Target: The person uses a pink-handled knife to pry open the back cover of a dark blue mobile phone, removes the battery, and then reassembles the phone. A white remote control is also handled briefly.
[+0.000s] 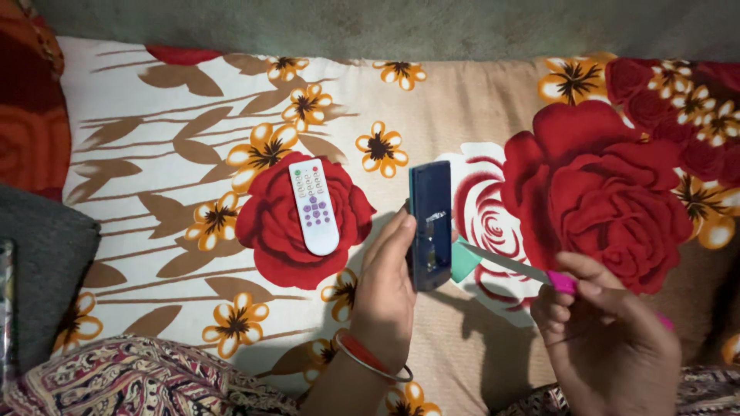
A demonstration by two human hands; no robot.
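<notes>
I see my left hand [385, 281] closed around a dark blue slab-shaped device [429, 223], thumb along its left edge and the remaining fingers hidden behind it, holding it up above the flowered bedspread [154, 115]. It looks to me like a rigid plastic case, light enough for one hand, smooth along the sides and likely a bit slippery; the face turned toward me seems to have an open recess near its lower half, though the detail there is too dim to read. I judge the long edges, where the hand already sits, to be the safest place to hold it, away from that recess. Its long axis runs almost straight up the picture, top end pointing away from me toward the far edge of the bed, tilted very slightly.

My right hand [609, 331] is closed on a pink-handled knife [532, 272], the thin blade pointing left, its tip reaching the lower right edge of the device beside a small teal piece [465, 262]. The blade looks stiff and sharp.

A white remote [314, 206] lies flat on the bedspread, left of the device and apart from it.
</notes>
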